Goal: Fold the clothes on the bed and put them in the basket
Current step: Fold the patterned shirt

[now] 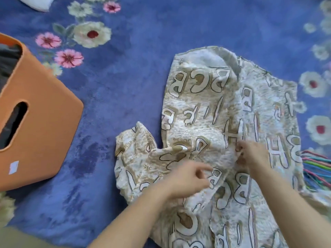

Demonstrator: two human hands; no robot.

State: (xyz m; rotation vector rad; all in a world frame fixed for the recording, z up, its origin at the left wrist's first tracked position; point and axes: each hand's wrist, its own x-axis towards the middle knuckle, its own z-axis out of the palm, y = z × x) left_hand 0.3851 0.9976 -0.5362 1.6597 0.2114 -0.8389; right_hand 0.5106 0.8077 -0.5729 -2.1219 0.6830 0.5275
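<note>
Dark clothes (9,56) already sit in the orange basket (44,122), left; the letter-printed shirt (202,108) lies crumpled centre-right on the bed (161,33), its folding seemingly barely begun. The right hand (252,156) pinches its middle; whether the left hand (188,178) grips cloth I cannot tell.

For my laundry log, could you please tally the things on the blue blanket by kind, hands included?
Letter-print garment: 1
Orange basket: 1
Striped item: 1
White item: 1
Hands: 2, left hand and right hand
Total: 6
</note>
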